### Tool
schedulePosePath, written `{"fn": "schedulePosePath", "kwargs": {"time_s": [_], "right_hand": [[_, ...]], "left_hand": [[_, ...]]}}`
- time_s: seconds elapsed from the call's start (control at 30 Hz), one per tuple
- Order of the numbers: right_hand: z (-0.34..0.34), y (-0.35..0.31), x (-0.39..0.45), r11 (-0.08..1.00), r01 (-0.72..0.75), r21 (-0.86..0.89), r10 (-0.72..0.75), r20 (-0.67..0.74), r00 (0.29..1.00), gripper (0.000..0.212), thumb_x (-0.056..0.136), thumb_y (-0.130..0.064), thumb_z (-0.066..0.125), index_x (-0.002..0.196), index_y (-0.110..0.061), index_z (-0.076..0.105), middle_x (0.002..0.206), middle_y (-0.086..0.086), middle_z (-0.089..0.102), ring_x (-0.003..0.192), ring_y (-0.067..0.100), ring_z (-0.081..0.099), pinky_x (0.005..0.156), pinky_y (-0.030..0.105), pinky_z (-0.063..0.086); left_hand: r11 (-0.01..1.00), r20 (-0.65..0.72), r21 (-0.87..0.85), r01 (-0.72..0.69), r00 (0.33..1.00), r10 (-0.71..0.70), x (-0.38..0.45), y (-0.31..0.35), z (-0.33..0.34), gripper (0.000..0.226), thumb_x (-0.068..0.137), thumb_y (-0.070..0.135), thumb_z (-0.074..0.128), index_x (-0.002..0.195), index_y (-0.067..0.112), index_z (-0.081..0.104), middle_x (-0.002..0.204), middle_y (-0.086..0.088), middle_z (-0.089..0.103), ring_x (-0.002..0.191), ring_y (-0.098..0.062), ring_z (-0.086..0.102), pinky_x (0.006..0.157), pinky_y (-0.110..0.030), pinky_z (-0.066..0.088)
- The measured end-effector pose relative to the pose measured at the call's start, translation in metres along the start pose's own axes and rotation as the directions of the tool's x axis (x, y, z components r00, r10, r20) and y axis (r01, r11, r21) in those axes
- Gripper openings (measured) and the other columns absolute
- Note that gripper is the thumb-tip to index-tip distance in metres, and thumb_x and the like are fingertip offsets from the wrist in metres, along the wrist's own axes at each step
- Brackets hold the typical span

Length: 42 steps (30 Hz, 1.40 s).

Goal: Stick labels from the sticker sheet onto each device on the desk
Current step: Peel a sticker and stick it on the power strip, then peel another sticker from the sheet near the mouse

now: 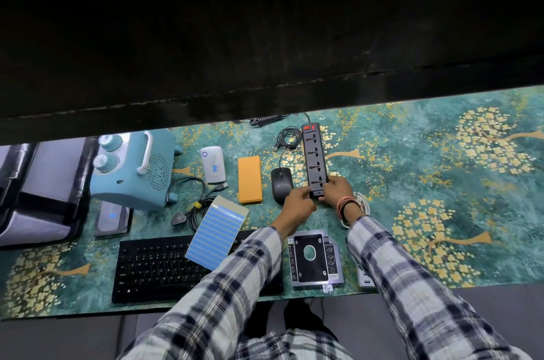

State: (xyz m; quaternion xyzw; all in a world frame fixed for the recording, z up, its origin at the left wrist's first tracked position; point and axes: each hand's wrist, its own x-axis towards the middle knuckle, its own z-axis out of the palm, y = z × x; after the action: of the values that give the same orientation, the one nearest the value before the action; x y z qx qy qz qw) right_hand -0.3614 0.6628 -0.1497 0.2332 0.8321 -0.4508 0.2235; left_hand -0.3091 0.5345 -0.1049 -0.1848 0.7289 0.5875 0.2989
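A black power strip [314,155] lies lengthwise on the patterned desk mat [441,183], its red switches at the far end. My left hand [297,206] and my right hand [338,189] both grip its near end, fingers closed around it. The blue-striped sticker sheet [216,234] rests on the black keyboard [164,268], left of my left sleeve. A black mouse [281,184] sits just left of the strip. An orange case [249,180], a white device [212,164] with a small blue label, and a teal heater [135,171] lie further left.
A silver drive caddy [315,259] lies between my forearms. A hard drive [113,220] with a blue label sits by a grey bag [38,192]. Black cables [194,206] lie near the heater; a white adapter [365,278] lies under my right sleeve. A dark wall borders the back.
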Motion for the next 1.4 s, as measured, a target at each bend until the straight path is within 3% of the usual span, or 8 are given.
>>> {"fn": "schedulePosePath", "kwargs": {"time_s": [0.13, 0.47, 0.6, 0.8, 0.93, 1.13, 1.23, 1.4], "right_hand": [[-0.005, 0.003, 0.001, 0.997, 0.027, -0.069, -0.031, -0.065, 0.997, 0.032, 0.090, -0.004, 0.052, 0.113, -0.007, 0.072, 0.100, 0.019, 0.075, 0.084, 0.037, 0.072, 0.081, 0.048, 0.060], [-0.002, 0.006, 0.003, 0.992, 0.028, -0.121, -0.039, -0.086, 0.996, 0.029, 0.090, -0.009, 0.055, 0.112, -0.010, 0.073, 0.100, 0.017, 0.076, 0.084, 0.036, 0.072, 0.080, 0.046, 0.061], [-0.007, -0.001, -0.005, 0.982, 0.041, -0.183, -0.064, -0.118, 0.991, 0.025, 0.089, -0.009, 0.057, 0.107, -0.004, 0.075, 0.104, 0.020, 0.074, 0.095, 0.038, 0.068, 0.085, 0.039, 0.057], [0.003, -0.007, -0.026, 0.979, 0.088, -0.185, -0.136, -0.268, 0.954, 0.017, 0.086, -0.006, 0.053, 0.081, -0.008, 0.069, 0.092, 0.021, 0.070, 0.083, 0.034, 0.064, 0.072, 0.036, 0.055], [0.018, -0.012, -0.045, 0.980, 0.160, -0.117, -0.180, -0.196, 0.964, 0.021, 0.083, 0.000, 0.050, 0.085, -0.002, 0.071, 0.084, 0.013, 0.069, 0.078, 0.029, 0.062, 0.068, 0.032, 0.052], [0.041, -0.017, -0.071, 0.976, 0.209, -0.056, -0.213, -0.068, 0.975, 0.021, 0.084, 0.003, 0.050, 0.068, -0.007, 0.060, 0.066, 0.006, 0.055, 0.066, 0.022, 0.048, 0.067, 0.025, 0.036], [0.053, -0.018, -0.076, 0.979, 0.196, -0.056, -0.196, 0.009, 0.981, 0.018, 0.086, -0.001, 0.051, 0.081, -0.006, 0.067, 0.078, 0.010, 0.065, 0.075, 0.023, 0.057, 0.071, 0.024, 0.041], [0.068, -0.027, -0.088, 0.983, 0.184, -0.007, -0.181, 0.133, 0.974, 0.018, 0.086, -0.008, 0.054, 0.089, -0.002, 0.071, 0.080, 0.006, 0.065, 0.074, 0.020, 0.058, 0.072, 0.033, 0.053]], "left_hand": [[1.000, 0.029, 0.008, 0.008, 1.000, -0.008, -0.004, 0.003, 0.000, 0.067, 0.084, -0.016, 0.051, 0.147, 0.005, 0.048, 0.135, 0.001, 0.058, 0.082, 0.007, 0.052, 0.070, -0.014, 0.040], [0.998, 0.040, 0.036, -0.048, 0.998, 0.047, -0.012, 0.010, 0.000, 0.067, 0.087, -0.018, 0.051, 0.150, 0.003, 0.043, 0.147, -0.012, 0.052, 0.083, 0.005, 0.050, 0.070, -0.015, 0.038], [0.997, 0.025, 0.057, -0.049, 0.999, 0.048, -0.014, 0.008, -0.005, 0.066, 0.088, -0.011, 0.060, 0.150, 0.004, 0.044, 0.152, -0.011, 0.049, 0.127, -0.019, 0.056, 0.091, -0.025, 0.045], [0.988, -0.251, 0.126, -0.095, 0.960, 0.124, -0.024, -0.002, -0.027, 0.033, 0.090, -0.004, 0.062, 0.122, 0.003, 0.067, 0.110, -0.008, 0.070, 0.096, -0.020, 0.065, 0.083, -0.027, 0.056], [0.949, -0.568, 0.314, -0.006, 0.800, 0.193, -0.035, -0.024, -0.069, 0.038, 0.089, -0.008, 0.053, 0.122, 0.002, 0.068, 0.119, -0.012, 0.066, 0.104, -0.022, 0.060, 0.089, -0.029, 0.049], [0.858, -0.797, 0.243, 0.453, 0.597, -0.089, -0.051, -0.078, -0.140, 0.032, 0.091, 0.015, 0.060, 0.121, 0.005, 0.056, 0.139, -0.020, 0.046, 0.125, -0.039, 0.040, 0.103, -0.051, 0.035], [0.849, -0.780, 0.175, 0.498, 0.597, -0.189, -0.058, -0.095, -0.161, 0.031, 0.091, 0.023, 0.065, 0.114, 0.004, 0.060, 0.139, -0.019, 0.049, 0.128, -0.042, 0.041, 0.108, -0.056, 0.028], [0.937, -0.702, 0.055, 0.344, 0.681, -0.209, -0.068, -0.096, -0.171, 0.013, 0.092, 0.015, 0.070, 0.080, 0.009, 0.074, 0.093, -0.008, 0.067, 0.099, -0.031, 0.060, 0.101, -0.046, 0.041]]}}
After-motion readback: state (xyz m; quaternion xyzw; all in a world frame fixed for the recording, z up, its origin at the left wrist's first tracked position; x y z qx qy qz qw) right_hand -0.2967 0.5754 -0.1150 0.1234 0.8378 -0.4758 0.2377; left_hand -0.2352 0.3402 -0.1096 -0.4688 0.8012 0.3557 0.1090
